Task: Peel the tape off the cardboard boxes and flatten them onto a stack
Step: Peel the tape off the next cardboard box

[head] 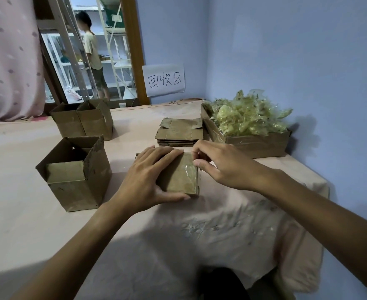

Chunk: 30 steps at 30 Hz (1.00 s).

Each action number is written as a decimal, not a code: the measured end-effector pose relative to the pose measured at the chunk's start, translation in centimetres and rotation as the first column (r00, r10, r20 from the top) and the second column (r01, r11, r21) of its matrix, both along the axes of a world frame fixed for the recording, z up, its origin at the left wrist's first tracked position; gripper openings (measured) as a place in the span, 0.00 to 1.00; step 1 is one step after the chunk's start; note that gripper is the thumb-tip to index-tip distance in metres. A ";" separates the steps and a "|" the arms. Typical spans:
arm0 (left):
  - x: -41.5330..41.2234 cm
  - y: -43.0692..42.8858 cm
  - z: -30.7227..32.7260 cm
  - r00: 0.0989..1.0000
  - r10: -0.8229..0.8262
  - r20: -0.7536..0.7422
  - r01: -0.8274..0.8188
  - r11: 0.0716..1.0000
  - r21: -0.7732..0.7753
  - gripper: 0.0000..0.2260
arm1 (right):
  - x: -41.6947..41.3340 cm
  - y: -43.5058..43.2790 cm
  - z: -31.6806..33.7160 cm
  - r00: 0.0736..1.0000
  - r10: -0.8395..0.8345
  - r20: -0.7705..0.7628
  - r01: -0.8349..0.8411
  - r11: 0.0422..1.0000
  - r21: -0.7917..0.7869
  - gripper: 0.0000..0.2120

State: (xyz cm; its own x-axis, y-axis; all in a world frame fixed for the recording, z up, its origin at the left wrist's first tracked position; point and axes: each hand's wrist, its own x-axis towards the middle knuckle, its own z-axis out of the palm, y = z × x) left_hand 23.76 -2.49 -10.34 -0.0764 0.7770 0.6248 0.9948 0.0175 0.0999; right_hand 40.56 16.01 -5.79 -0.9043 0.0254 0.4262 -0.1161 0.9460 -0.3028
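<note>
A small taped cardboard box [181,176] stands on the pink table cover in the middle. My left hand [150,176] lies over its top and left side, with the thumb hooked along the front edge. My right hand [219,165] is at the box's right top edge, its thumb and fingers pinching the clear tape [189,169] there. Behind the box lies a stack of flattened boxes [179,132].
An open box [74,174] stands to the left, two more open boxes [83,121] farther back left. A cardboard tray [254,144] heaped with crumpled tape sits at the right by the blue wall. A paper sign hangs on the wall. A person stands beyond the doorway.
</note>
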 end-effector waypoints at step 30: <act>-0.8 0.5 -0.5 0.998 -0.038 -0.046 0.041 0.997 0.068 0.37 | -0.9 1.1 0.2 0.993 0.001 -0.116 0.006 0.998 0.058 0.01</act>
State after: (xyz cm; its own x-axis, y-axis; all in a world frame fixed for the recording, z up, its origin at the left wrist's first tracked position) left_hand 22.99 -1.98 -10.80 -0.0174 0.7342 0.6787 0.9981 -0.0273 0.0552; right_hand 39.61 17.11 -5.59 -0.8485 -0.0008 0.5292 -0.1453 0.9619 -0.2315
